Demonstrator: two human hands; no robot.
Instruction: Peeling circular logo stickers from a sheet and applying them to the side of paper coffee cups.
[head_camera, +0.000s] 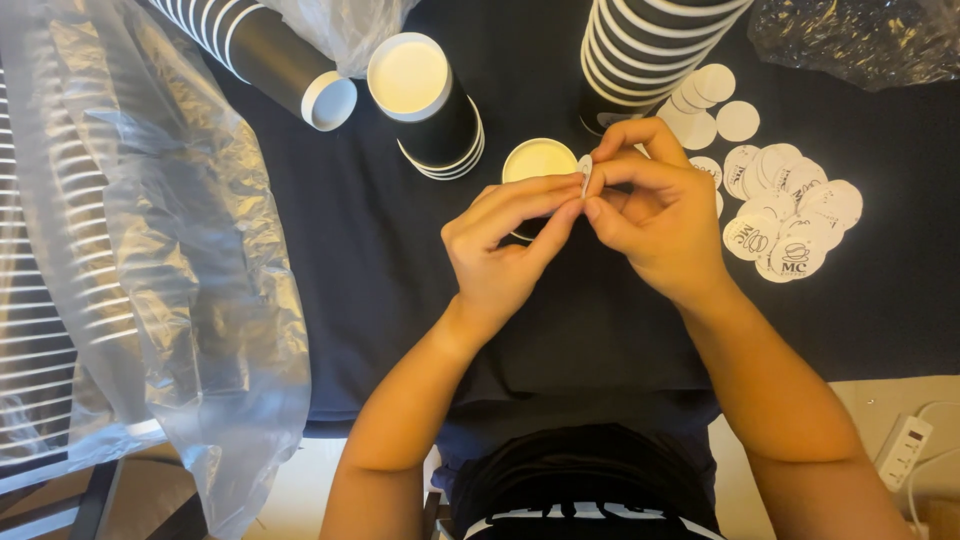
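My left hand (505, 245) and my right hand (655, 210) meet over the dark tablecloth (340, 250), both pinching a small round white sticker (584, 172) edge-on between fingertips. Just behind the fingers stands a single black paper cup (535, 160), its pale inside showing. To the right lies a pile of round white stickers (785, 215) with dark printed marks, some overlapping.
A short stack of black cups (428, 100) stands at the back middle, a taller stack (650, 55) at the back right, a lying sleeve of cups (265, 55) at the back left. Clear plastic wrap (170, 250) covers the left side. A white power strip (902, 448) lies lower right.
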